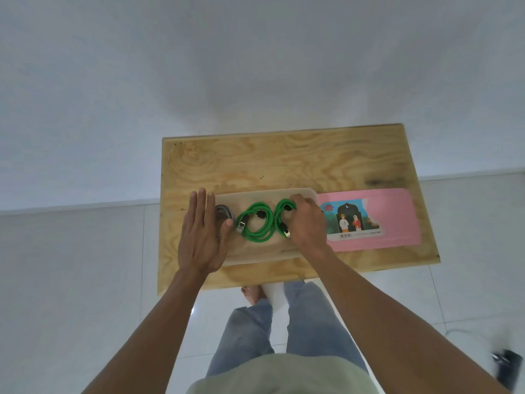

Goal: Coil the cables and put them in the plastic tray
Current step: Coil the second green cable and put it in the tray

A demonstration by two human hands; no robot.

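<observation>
The left hand (202, 237) lies flat, fingers straight, over the left end of the translucent rectangular plastic tray (255, 253) on the plywood table (284, 163), steadying it and holding nothing; under its thumb peeks a coiled grey cable (224, 212); next sits a coiled green cable (254, 221), loose in the tray's middle; right of it a second green coil (281, 216) is pinched by the curled fingers of the right hand (306, 223), the nearer hand to settle it; beyond lies a pink plastic package (395, 217).
</observation>
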